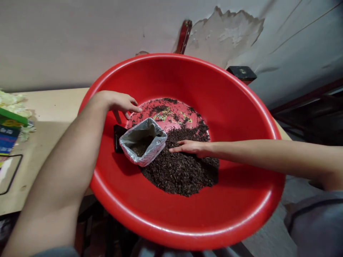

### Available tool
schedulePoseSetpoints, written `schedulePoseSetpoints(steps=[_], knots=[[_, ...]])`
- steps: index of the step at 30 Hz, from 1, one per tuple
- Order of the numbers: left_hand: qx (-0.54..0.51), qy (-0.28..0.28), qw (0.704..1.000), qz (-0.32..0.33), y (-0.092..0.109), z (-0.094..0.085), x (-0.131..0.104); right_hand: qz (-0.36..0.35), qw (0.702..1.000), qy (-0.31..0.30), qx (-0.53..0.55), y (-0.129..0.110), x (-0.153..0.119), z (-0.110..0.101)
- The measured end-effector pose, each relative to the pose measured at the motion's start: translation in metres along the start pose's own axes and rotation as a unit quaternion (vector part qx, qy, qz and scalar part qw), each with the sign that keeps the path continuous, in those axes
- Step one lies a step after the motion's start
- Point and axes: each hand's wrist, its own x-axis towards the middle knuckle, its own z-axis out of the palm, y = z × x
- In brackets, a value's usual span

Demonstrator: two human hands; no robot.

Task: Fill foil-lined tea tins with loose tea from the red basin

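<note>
Head view — red basin (174, 217) of dark shreds (182, 173), silvery bag (153, 153) part-filled, left hand (122, 103), right hand (190, 147) — both with fingers parted

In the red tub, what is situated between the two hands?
The head view shows the open silvery bag between the left hand and right hand, with dark loose material beside it.

No readable text, white characters (10, 130) on blue packet (7, 142), too blurred

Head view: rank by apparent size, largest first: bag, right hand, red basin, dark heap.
1. Red basin
2. Dark heap, partly covered by the hand
3. Bag
4. Right hand, counted without the forearm
</note>
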Motion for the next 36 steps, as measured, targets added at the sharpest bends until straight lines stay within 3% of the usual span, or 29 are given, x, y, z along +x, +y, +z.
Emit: schedulePoseSetpoints(steps=[3,6,15,19,24,29,36], knots=[[-0.014,-0.007,1.000,-0.005,0.001,0.001,-0.002,0.005,0.993,-0.061,0.097,-0.010,-0.003,0.013],[-0.021,-0.011,1.000,-0.004,0.000,0.001,-0.003,-0.036,0.992,-0.083,0.083,-0.020,-0.012,0.015],[-0.036,0.003,0.998,-0.043,0.002,0.003,-0.007,-0.137,0.975,-0.177,0.016,-0.063,-0.060,-0.027],[-0.047,0.004,0.998,-0.046,0.002,0.004,-0.008,-0.234,0.960,-0.157,0.001,-0.098,-0.077,-0.025],[-0.094,-0.026,0.995,-0.026,0.002,0.007,-0.010,-0.418,0.899,-0.093,-0.092,-0.140,-0.067,0.002],[-0.100,-0.039,0.994,-0.019,0.001,0.007,-0.011,-0.564,0.810,-0.017,-0.160,-0.151,-0.033,0.030],[-0.152,-0.037,0.987,-0.029,0.001,0.007,-0.010,-0.648,0.738,-0.086,-0.168,-0.148,-0.022,0.029]])
